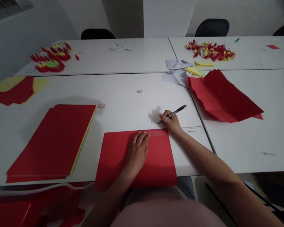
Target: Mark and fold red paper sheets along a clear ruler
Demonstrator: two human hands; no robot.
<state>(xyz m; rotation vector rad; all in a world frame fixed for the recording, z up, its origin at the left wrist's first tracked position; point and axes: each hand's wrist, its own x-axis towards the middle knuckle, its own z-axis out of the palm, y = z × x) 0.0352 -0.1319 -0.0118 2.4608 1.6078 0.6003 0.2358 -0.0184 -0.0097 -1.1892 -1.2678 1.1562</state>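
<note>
A sheet of red paper (pixel 158 164) lies in front of me, its near edge reaching past the table's edge. My left hand (pixel 137 151) rests flat on it, fingers stretched toward the far edge. Under those fingertips a clear ruler (pixel 191 129) runs along the top of the sheet and out to the right, partly hidden by my right arm. Beyond the sheet's far right corner, my right hand (pixel 170 121) grips a dark pen (pixel 178 110), tip pointing down and left near the paper's far edge. Whether the tip touches anything I cannot tell.
To the left lies a stack of red paper (pixel 56 138) with a yellow edge. Crumpled red sheets (pixel 223 94) lie to the right. Folded paper pieces stand in piles at the far left (pixel 50 56) and far right (pixel 213 52). Black chairs (pixel 212 27) line the back.
</note>
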